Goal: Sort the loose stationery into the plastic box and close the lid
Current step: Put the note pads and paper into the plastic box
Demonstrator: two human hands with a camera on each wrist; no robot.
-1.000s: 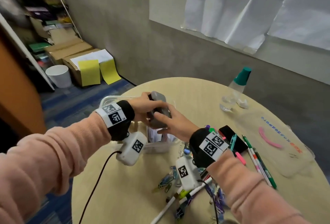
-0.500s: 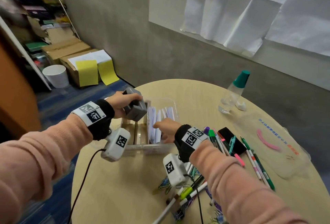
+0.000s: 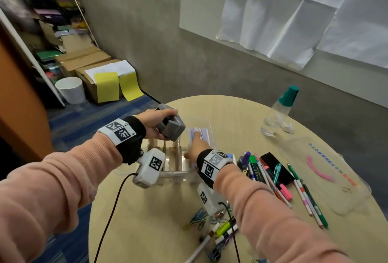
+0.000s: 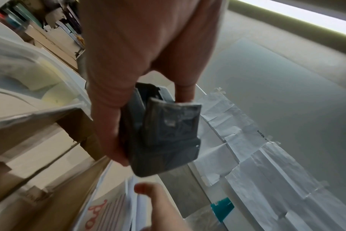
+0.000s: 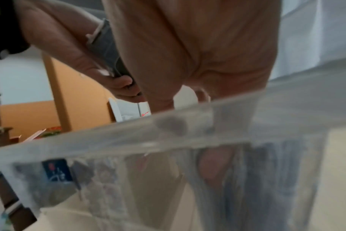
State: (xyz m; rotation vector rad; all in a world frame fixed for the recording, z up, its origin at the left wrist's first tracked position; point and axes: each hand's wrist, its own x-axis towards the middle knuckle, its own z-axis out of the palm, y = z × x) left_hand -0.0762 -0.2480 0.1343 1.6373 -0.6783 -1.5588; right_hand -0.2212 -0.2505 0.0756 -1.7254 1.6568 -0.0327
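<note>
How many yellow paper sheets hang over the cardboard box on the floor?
2. The left yellow sheet hangs down the cardboard box front near the white bucket; the right yellow sheet hangs beside it. Others may be hidden.

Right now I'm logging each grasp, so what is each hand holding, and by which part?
The left hand grips the grey stapler around its rear end. The right hand reaches among the papers in the plastic box; any hold there cannot be told.
</note>
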